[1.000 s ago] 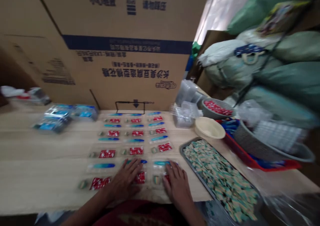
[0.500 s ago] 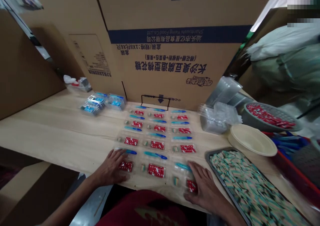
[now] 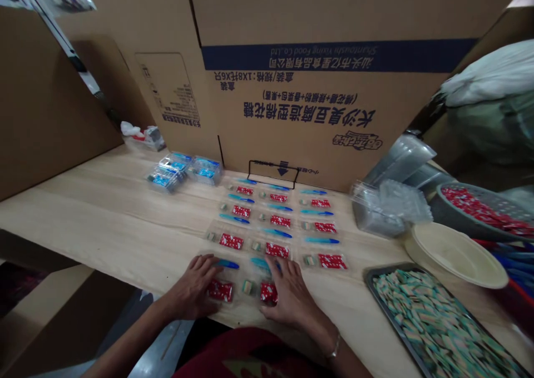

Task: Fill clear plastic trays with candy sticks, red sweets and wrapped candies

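Observation:
My left hand (image 3: 192, 290) curls round the left end of a clear plastic tray holding a red packet with white marks (image 3: 219, 290) and a blue pen-shaped piece (image 3: 227, 264). My right hand (image 3: 290, 293) grips the right end of the neighbouring tray, fingers along its far side and thumb at its near side. It partly covers that tray's red packet (image 3: 268, 293); a small striped candy block (image 3: 247, 286) shows at the tray's left. Whether another tray lies under it I cannot tell. Behind stand rows of similarly filled trays (image 3: 277, 250).
A large cardboard box (image 3: 308, 155) stands behind the rows. Closed clear packs (image 3: 204, 171) sit at back left. On the right are empty clear trays (image 3: 377, 214), a cream bowl (image 3: 454, 255), a grey basket (image 3: 438, 205) of red packets, and a metal tray (image 3: 373, 289) of striped candy.
My right hand has moved left from the front-right tray to the middle one; the front-right spot no longer shows a tray. My left hand stays at the left tray. The view has shifted.

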{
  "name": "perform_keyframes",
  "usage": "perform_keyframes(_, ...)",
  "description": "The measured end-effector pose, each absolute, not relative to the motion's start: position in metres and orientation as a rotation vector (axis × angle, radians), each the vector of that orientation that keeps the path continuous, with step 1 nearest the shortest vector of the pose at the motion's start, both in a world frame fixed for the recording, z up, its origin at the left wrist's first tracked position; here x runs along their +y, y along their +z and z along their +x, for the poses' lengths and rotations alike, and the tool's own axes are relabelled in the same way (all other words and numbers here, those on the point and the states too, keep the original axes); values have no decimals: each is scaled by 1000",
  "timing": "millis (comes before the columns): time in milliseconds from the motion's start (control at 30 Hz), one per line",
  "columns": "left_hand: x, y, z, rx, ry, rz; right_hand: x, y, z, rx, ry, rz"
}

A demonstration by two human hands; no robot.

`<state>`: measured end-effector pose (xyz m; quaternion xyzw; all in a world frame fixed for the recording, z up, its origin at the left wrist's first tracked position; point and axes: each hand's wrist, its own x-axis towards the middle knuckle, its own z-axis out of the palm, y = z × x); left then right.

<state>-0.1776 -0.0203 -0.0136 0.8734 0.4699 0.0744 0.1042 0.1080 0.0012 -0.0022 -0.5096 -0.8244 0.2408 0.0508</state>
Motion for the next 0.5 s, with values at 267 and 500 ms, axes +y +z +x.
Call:
perform_keyframes(267,-17,-10,-176,1378,131,2550,-4,0,110,-2578,807,-1699)
perform_keyframes(500,17,27,-179,1367,114,2582,-3,3,111,-2607,877,-1674)
